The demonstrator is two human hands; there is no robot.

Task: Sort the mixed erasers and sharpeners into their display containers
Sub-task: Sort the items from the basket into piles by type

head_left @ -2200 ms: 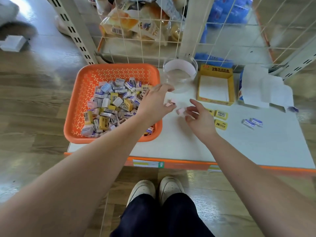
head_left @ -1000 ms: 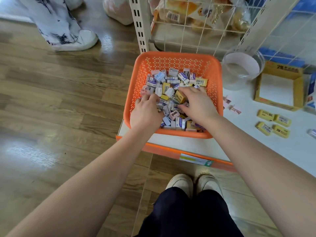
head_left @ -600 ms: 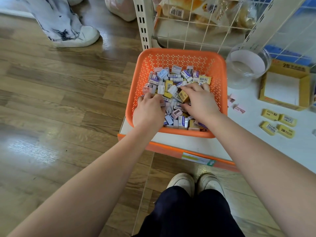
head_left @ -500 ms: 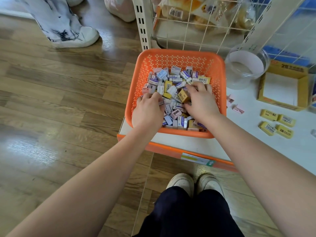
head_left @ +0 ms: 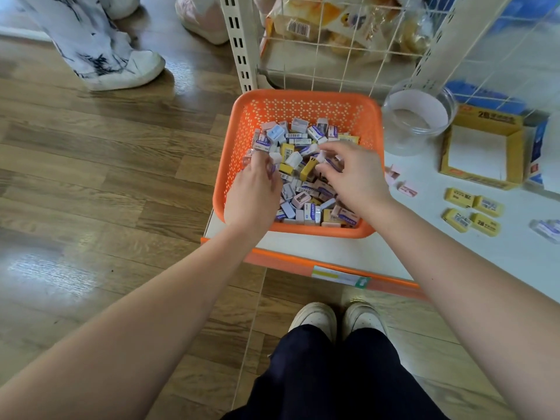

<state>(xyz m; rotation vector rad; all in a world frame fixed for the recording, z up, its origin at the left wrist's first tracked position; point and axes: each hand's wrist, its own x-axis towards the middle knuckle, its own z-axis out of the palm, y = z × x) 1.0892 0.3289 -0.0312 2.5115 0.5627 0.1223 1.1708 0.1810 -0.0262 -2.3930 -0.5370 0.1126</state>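
Our left hand [head_left: 257, 189] and right hand [head_left: 354, 177] each pinch pieces [head_left: 322, 154] in the basket [head_left: 303, 101]; the tub [head_left: 418, 116] lies rightward, nearer the right.

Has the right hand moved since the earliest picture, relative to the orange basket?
Yes. The right hand went left, from the white shelf beside the orange basket to inside it.

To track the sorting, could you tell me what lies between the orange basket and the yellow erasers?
Two pink pieces lie on the white shelf between the orange basket and the yellow erasers; the head view shows them.
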